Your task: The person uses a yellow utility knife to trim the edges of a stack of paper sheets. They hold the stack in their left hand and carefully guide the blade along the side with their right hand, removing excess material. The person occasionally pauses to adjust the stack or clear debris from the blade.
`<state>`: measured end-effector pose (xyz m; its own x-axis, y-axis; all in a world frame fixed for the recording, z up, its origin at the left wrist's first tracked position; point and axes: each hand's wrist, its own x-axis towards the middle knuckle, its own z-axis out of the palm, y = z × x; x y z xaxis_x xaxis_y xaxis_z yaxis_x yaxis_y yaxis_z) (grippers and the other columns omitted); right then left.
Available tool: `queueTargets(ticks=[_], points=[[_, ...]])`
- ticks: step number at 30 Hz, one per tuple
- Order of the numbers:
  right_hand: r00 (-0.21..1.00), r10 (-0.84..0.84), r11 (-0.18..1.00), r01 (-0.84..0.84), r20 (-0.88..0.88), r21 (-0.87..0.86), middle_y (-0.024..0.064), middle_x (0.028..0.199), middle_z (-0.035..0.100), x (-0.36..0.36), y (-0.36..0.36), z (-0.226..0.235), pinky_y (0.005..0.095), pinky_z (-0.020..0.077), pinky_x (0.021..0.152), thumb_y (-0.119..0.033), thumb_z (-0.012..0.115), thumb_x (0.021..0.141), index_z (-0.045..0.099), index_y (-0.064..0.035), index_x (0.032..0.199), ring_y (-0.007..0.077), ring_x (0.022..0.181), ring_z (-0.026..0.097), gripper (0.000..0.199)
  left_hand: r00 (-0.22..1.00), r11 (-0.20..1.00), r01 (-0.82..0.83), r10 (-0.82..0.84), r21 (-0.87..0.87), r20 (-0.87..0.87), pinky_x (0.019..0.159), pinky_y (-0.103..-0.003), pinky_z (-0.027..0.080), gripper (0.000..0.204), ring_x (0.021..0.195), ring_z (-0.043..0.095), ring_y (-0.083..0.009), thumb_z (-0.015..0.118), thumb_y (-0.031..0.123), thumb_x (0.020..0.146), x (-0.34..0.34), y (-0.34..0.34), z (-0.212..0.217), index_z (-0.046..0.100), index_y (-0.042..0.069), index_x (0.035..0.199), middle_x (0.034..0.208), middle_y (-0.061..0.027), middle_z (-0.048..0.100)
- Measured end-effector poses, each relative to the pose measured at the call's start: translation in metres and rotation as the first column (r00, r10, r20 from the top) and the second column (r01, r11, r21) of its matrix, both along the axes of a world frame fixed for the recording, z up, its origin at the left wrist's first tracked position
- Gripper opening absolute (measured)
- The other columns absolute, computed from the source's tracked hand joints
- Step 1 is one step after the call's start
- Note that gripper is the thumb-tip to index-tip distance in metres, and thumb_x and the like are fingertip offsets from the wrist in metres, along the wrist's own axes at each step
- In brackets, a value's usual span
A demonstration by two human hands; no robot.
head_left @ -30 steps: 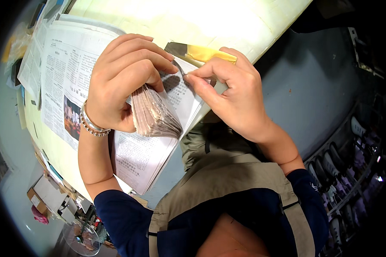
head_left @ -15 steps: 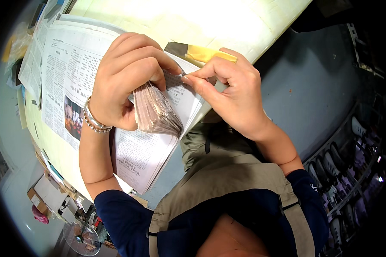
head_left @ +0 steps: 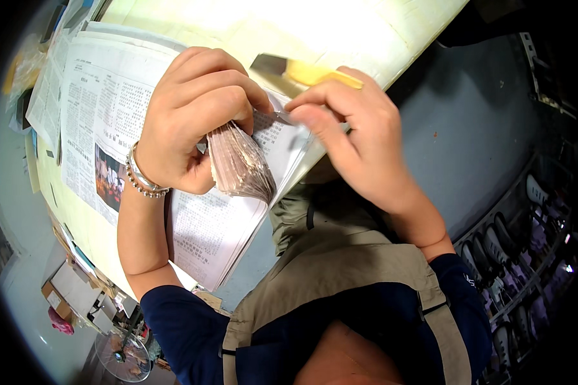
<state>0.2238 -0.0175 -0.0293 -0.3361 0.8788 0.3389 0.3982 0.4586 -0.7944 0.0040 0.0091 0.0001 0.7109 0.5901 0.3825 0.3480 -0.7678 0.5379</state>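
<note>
My left hand [head_left: 196, 119] is closed around a fanned stack of thin brownish pieces [head_left: 241, 163], whose uneven edges carry pale, crusty bits. Its fingertips meet a small thin piece [head_left: 281, 117] whose kind I cannot make out. Close by on the right, my right hand [head_left: 359, 135] has a flat yellow tool with a dark end [head_left: 308, 72] tucked in its fingers. The thumb of that hand is blurred, near the thin piece. Both hands are above a layered pile of printed newspaper [head_left: 218, 234] at the table's edge.
The pale table [head_left: 289, 25] runs away to the upper left. Beyond its right edge lies a grey floor [head_left: 469, 109], with a rack of shoes [head_left: 494, 247] at the far right. A fan [head_left: 122, 356] and boxes [head_left: 77, 289] are at the lower left.
My right hand has shifted slightly right, its thumb and fingers moving apart from the small thin piece. The yellow tool has risen and tilted with it. The stack has tipped slightly right.
</note>
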Motion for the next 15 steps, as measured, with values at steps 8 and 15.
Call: queueTargets(ticks=[8,15], points=[[0.989,-0.101,0.962,0.07,-0.108,-0.262,-0.0001,0.088,0.057,0.038,0.002,0.033,0.0165,0.0316,0.061,-0.01,0.047,0.097,0.061,-0.0008,0.108,0.0017,0.07,0.04,0.02,0.999,0.999,0.036,-0.035,-0.03,0.028,0.069,-0.036,0.044,0.012,0.076,0.062,-0.0262,0.058,0.016,0.061,0.002,0.002,-0.002,0.05,0.01,0.068,0.074,-0.0054,0.061],[0.984,-0.087,0.931,0.024,-0.157,-0.365,0.0007,0.091,0.057,0.048,-0.004,0.052,0.0164,0.0333,0.064,-0.008,0.048,0.096,0.061,0.0007,0.1,0.0034,0.073,0.043,0.017,1.0,0.999,0.007,-0.006,-0.047,0.027,0.07,-0.035,0.044,0.013,0.072,0.061,-0.0246,0.059,0.016,0.06,0.002,0.001,-0.003,0.05,0.011,0.068,0.071,-0.0044,0.061]])
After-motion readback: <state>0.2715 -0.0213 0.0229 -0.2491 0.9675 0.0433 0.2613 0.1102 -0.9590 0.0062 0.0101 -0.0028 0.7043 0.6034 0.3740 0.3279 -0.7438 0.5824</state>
